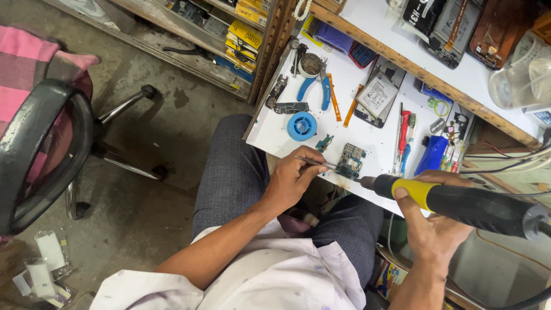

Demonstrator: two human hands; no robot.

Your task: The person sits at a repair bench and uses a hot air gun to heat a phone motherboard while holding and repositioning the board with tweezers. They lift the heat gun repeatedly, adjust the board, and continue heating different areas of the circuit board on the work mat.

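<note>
Left hand (pixel 295 175) pinches with fingertips, forearm bare; right hand (pixel 434 221) is clenched in a fist-grip.

My right hand (pixel 431 229) covers part of the hot-air tool (pixel 459 202), whose rear runs off the right edge; what my tweezers (pixel 314 162) grip at the circuit board (pixel 350 161) is too small to tell.

There is just one camera, and it sits on the person's head. It looks almost straight down, past the white shirt and the lap, so everything is seen from above. The two hands are close to it, near the middle and the right. The white counter (pixel 275 129) slants across the top right, a little farther away. The grey floor (pixel 143 172) fills the left side, farthest away.
</note>
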